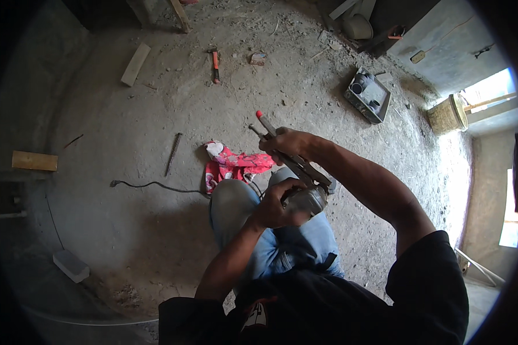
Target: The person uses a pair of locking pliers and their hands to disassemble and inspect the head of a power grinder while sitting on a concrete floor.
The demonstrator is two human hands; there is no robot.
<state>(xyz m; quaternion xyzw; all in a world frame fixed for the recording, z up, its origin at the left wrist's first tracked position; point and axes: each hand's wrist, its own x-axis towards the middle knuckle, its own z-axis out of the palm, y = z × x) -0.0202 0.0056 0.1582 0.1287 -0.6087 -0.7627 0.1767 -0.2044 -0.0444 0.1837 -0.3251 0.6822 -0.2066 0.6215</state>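
Watching remotely, I had my right hand (288, 144) gripping a metal tool (300, 168), left hand (272, 210) clasping a silvery object (307, 202). Pink cloth (236, 163) crowded the knee (231, 193).

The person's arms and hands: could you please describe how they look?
The left hand and right hand wear no gloves. Both forearms are uncovered, below loose, short black sleeves. No watch or bracelet can be made out.
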